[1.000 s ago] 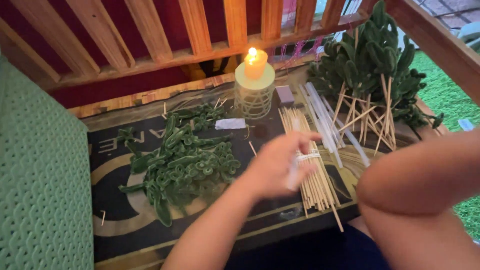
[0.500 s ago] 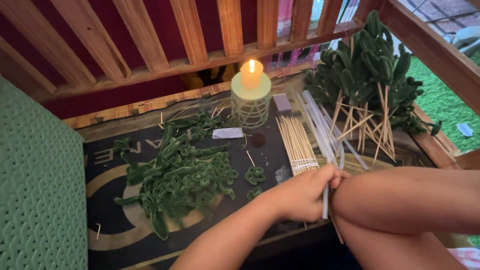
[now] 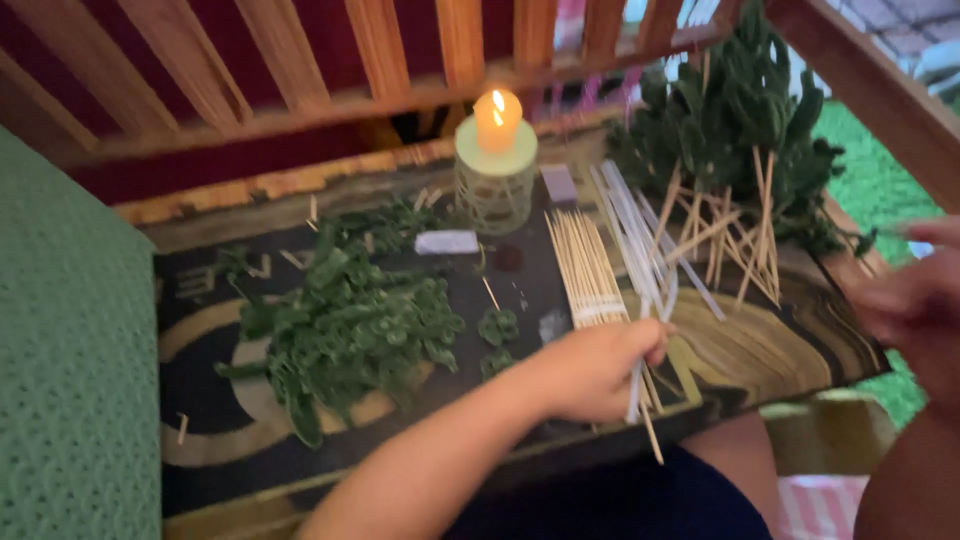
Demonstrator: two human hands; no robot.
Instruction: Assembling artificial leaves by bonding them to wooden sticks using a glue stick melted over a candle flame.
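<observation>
Head view: near lower centre, the left hand (image 3: pixel 590 368) is gripping a thin white strip (image 3: pixel 634 395) beside the bundle of wooden skewers (image 3: pixel 588 270); at the right edge, the blurred right hand (image 3: pixel 915 305) is hovering, its grip unclear.

leaf pile (image 3: pixel 350 330) left on board (image 3: pixel 200 400) | candle (image 3: pixel 497 150) behind — sticks (image 3: pixel 590 270) centre | skewered leaves (image 3: pixel 740 150) right

Dim, warm light overall. Lit candle (image 3: pixel 497 118) at the far centre glows, its flame blown out to white. Daylight spills in at the far right. Whole frame soft with motion blur; right hand (image 3: pixel 915 305) at the right edge smeared worst. Left hand (image 3: pixel 590 368) casts soft shadow on the dark board (image 3: pixel 200 400).
</observation>
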